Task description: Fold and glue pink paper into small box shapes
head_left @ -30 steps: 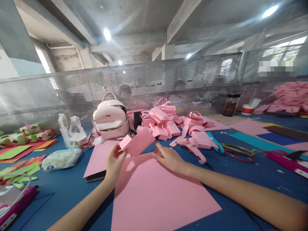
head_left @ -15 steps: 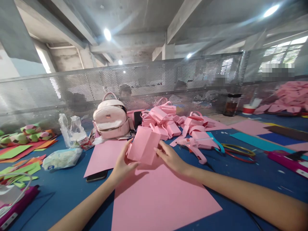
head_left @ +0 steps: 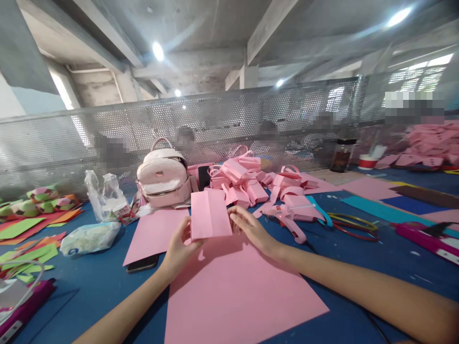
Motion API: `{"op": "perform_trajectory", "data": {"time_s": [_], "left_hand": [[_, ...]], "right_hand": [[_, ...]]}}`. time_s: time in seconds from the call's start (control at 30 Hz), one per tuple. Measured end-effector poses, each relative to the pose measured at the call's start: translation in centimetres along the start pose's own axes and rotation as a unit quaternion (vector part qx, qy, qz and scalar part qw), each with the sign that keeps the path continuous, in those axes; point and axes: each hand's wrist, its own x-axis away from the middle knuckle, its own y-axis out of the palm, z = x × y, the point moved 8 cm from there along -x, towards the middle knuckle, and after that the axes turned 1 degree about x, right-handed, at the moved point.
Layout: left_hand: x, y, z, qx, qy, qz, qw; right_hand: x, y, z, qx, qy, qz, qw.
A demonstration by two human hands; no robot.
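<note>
Blue table (head_left: 358, 267) strewn with pink paper bags (head_left: 247, 181), a pale pink backpack (head_left: 163, 179), pink glue gun (head_left: 290, 217), a large flat pink sheet (head_left: 236, 291), above it a folded, creased pink card (head_left: 210, 215) held upright, left hand (head_left: 179, 248) gripping its lower left edge, right hand (head_left: 251, 229) pinching its right edge.

L hand (head_left: 179, 248) & R hand (head_left: 251, 229) raised, fingers pinched
</note>
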Motion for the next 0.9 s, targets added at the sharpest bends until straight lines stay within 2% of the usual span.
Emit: {"op": "perform_trajectory", "data": {"time_s": [0.23, 0.53, 0.9], "left_hand": [[-0.4, -1.0, -0.6, 0.005, 0.007, 0.030, 1.000], [-0.1, -1.1, -0.5, -0.001, -0.009, 0.016, 1.000], [-0.2, -0.4, -1.8, -0.004, -0.028, -0.019, 0.999]], "right_hand": [[0.6, 1.4, -0.2, -0.014, 0.002, -0.034, 0.999], [0.5, 1.2, 0.7, -0.017, 0.016, -0.025, 0.999], [0.1, 1.1, 1.7, -0.042, 0.025, -0.013, 0.999]]}}
